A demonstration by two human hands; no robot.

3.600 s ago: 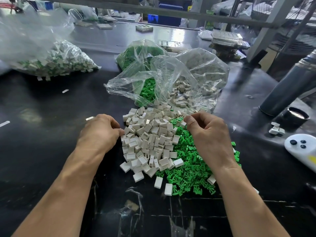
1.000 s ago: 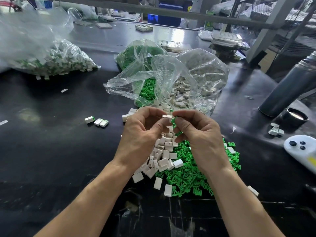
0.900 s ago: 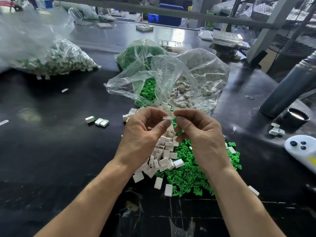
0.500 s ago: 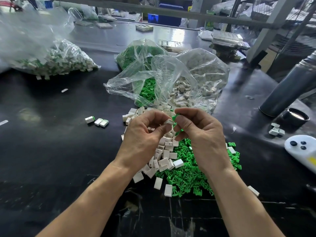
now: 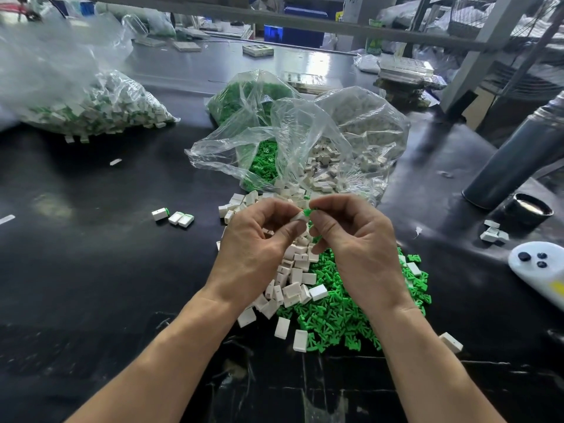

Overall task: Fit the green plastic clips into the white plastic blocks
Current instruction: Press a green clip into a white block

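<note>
From the head camera we see both hands raised together over the black bench (image 5: 91, 285). The left hand (image 5: 259, 245) pinches a white block (image 5: 297, 217) between thumb and fingers, and the right hand (image 5: 357, 239) pinches a green clip (image 5: 308, 212) whose tip meets the block; we cannot tell how far the clip sits inside it.

Under the hands lies a heap of white blocks (image 5: 293, 270), touching a heap of green clips (image 5: 335, 315) on its right side. Behind these, an open clear bag (image 5: 351, 141) spills more white blocks, and a second clear bag (image 5: 244, 96) holding green clips lies just beside it.

To the left, 3 assembled blocks (image 5: 174, 215) with green ends rest side by side on the bench, well apart from the heaps. Further back on the left, a large bag (image 5: 91, 105) holds many white pieces with green showing.

On the right we see a dark cylinder (image 5: 518, 160), a small round black cap (image 5: 529, 209) near its base, a few white pieces (image 5: 493, 232), and a white controller (image 5: 540, 267) at the frame edge.
</note>
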